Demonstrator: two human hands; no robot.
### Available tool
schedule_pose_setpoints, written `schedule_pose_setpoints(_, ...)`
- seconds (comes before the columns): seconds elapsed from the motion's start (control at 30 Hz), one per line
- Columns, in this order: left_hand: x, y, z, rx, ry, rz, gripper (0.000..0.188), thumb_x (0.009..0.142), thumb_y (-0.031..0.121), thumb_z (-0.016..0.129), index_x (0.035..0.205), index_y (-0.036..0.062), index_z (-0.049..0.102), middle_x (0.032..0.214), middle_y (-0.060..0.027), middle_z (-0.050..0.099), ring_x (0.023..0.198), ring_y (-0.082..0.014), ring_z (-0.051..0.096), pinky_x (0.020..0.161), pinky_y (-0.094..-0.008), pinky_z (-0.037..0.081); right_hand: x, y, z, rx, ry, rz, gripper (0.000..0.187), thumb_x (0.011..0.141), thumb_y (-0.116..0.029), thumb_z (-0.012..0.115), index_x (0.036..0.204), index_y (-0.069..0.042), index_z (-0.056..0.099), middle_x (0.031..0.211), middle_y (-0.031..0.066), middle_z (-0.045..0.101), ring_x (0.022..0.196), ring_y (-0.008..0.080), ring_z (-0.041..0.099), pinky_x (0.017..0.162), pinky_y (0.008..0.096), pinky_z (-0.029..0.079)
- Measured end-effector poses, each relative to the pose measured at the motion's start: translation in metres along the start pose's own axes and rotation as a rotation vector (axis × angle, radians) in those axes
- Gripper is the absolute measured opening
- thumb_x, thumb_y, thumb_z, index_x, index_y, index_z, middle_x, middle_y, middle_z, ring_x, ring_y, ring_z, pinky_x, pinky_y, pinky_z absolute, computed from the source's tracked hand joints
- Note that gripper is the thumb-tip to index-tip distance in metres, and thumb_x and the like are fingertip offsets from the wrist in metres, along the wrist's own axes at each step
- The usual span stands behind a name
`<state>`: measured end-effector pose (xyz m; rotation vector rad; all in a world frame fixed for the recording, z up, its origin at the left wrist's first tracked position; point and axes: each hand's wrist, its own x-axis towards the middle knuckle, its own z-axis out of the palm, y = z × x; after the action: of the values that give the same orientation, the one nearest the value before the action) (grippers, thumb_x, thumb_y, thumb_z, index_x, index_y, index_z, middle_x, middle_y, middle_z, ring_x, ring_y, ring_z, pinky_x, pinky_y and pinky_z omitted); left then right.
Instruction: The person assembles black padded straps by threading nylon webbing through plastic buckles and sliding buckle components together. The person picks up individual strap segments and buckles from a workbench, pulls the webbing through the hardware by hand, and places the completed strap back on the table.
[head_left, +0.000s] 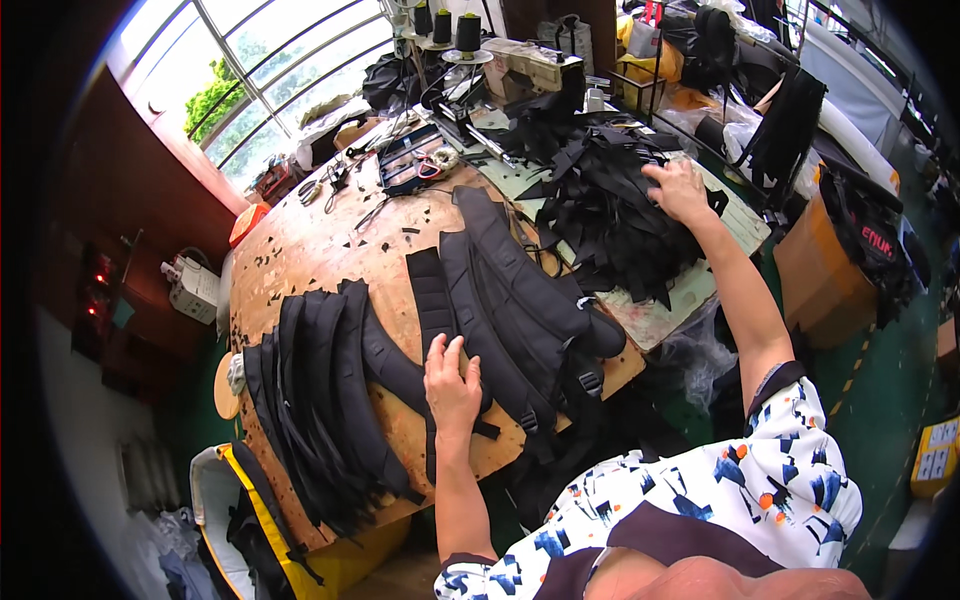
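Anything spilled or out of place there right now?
Yes: small dark scraps litter the wooden tabletop, and the black strips by the right hand lie in a tangled heap, unlike the fanned padded straps.

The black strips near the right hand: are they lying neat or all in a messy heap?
A messy heap: the black strips cross each other in many directions, with loose ends poking out.
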<state>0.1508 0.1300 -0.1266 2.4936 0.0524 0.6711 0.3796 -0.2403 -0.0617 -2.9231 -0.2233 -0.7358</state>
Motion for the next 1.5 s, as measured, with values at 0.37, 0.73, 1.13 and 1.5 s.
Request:
schedule_pose_setpoints(0.37, -0.011, 0.011, -0.002, -0.081, -0.076, 0.045, 0.034, 0.077, 0.008, 0.065, 0.11, 0.0025, 0.059, 0.119, -0.0165, 0.054, 0.105, -0.0337, 0.055, 0.088, -0.038, 0.046, -0.006, 0.006, -0.002, 0.302, 0.165, -0.202, 0.022, 0.073, -0.01, 0.068, 0.092, -0.005, 0.056, 0.088, 0.0136, 0.058, 0.093, 0.0333, 0.055, 0.079, 0.0398, 0.045)
schedule_pose_setpoints(0.73, -0.013, 0.094, -0.076, -0.396, 0.209, 0.446, 0.057, 0.074, 0.024, 0.073, 0.118, -0.006, 0.052, 0.119, -0.018, 0.055, 0.109, -0.0346, 0.054, 0.095, -0.0425, 0.04, -0.117, -0.178, -0.125, 1.413, -0.61, -0.405, 0.023, 0.075, -0.001, 0.07, 0.091, -0.002, 0.054, 0.073, -0.0034, 0.053, 0.065, 0.0009, 0.047, 0.057, 0.0175, 0.04)
schedule_pose_setpoints(1.13, -0.117, 0.028, -0.068, -1.192, -0.038, -0.503, 0.046, 0.079, 0.008, 0.069, 0.122, -0.0014, 0.053, 0.1, -0.0006, 0.06, 0.081, -0.0066, 0.055, 0.071, -0.0209, 0.045, -0.188, -0.282, -0.066, 1.36, -0.774, -0.514, 0.014, 0.083, -0.007, 0.062, 0.087, -0.001, 0.05, 0.052, 0.0086, 0.053, 0.045, 0.0148, 0.056, 0.043, 0.0268, 0.042)
schedule_pose_setpoints(1.5, -0.122, 0.01, -0.07, -1.114, 0.19, -0.52, 0.017, 0.094, 0.017, 0.053, 0.099, 0.0003, 0.057, 0.082, 0.0012, 0.058, 0.074, -0.0034, 0.052, 0.066, -0.0173, 0.042, -0.19, -0.299, -0.051, 1.422, -0.929, -0.49, 0.015, 0.086, -0.013, 0.06, 0.084, 0.002, 0.06, 0.063, 0.0081, 0.061, 0.055, 0.0125, 0.058, 0.053, 0.0261, 0.045)
